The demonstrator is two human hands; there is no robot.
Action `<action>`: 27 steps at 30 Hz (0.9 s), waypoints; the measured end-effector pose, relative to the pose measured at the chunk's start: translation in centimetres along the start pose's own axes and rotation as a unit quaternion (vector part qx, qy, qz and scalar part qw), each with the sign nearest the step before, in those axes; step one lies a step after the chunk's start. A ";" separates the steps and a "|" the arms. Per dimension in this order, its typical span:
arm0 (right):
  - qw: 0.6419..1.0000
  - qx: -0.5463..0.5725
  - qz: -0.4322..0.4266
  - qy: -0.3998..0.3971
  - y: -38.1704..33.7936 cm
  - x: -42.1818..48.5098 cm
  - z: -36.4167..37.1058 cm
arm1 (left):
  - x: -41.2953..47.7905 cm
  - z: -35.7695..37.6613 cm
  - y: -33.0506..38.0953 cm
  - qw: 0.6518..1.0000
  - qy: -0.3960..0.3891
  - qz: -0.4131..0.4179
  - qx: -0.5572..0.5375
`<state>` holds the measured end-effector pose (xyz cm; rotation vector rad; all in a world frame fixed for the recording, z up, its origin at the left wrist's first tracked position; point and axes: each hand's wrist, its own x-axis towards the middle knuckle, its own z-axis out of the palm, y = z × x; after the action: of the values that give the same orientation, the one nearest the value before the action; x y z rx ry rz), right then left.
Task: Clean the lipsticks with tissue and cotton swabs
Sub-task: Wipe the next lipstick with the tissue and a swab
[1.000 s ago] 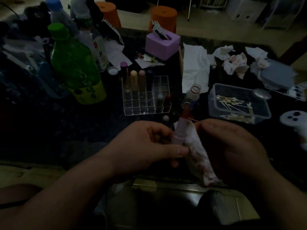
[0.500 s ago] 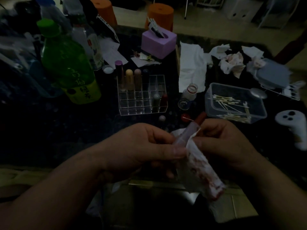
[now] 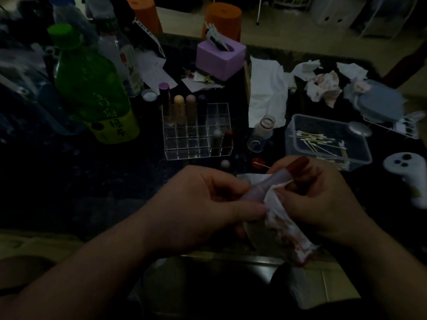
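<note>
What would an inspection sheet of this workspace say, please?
Surface: dark table, dimly lit.
Job's things: lipstick and stained tissue, both held; swab box; rack with lipsticks.
Clutter: green bottle, purple box, crumpled tissues, controller.
Hands: left hand holds the lipstick; right hand pinches the tissue against it.
Cables: nothing seen.
Surroundings: orange stools beyond the table.

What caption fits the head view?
Left hand holds a red lipstick; right hand pinches a stained tissue against its tube.
</note>
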<state>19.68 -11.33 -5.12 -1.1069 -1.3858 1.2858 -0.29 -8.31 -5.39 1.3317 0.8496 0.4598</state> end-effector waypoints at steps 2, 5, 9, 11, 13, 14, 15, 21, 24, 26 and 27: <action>1.000 -0.016 -0.006 0.007 0.1 0.0 0.0 | -0.3 0.6 0.0 0.986 0.092 0.071 0.121; 1.000 -0.011 -0.010 0.002 0.1 0.0 0.0 | -0.3 0.5 -0.2 0.986 0.098 0.065 0.122; 1.000 0.019 0.003 0.012 0.4 0.1 -0.1 | 0.0 -0.4 -0.1 0.979 -0.088 -0.066 -0.173; 1.000 0.015 -0.001 0.015 0.4 0.1 -0.2 | -0.1 -0.4 -0.1 0.965 -0.125 -0.081 -0.216; 1.000 0.004 -0.007 0.015 0.4 0.1 -0.4 | -0.1 -0.2 -0.2 0.976 -0.097 -0.066 -0.185; 1.000 -0.003 -0.012 0.016 0.4 0.1 -0.5 | 0.0 -0.1 -0.3 0.986 -0.064 -0.048 -0.149; 1.000 -0.012 -0.017 0.018 0.4 0.1 -0.5 | -0.1 0.2 -0.3 0.994 -0.025 -0.022 -0.105; 0.999 -0.047 -0.021 0.015 0.2 0.3 -0.7 | -0.2 2.0 -1.3 0.974 0.169 0.107 0.103; 0.999 -0.019 -0.020 0.018 0.2 0.3 -0.6 | 0.3 0.9 -0.9 0.998 0.043 0.013 -0.045; 0.999 0.006 -0.010 0.033 0.3 0.3 -0.8 | 0.5 0.6 -0.6 0.977 -0.074 -0.048 -0.193; 0.999 0.012 -0.009 0.037 0.4 0.3 -0.9 | 0.4 0.6 -0.6 0.966 -0.101 -0.065 -0.231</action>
<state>20.49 -10.89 -5.43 -1.1132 -1.3196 1.2343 0.31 -8.54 -6.10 0.8692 0.6077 0.3818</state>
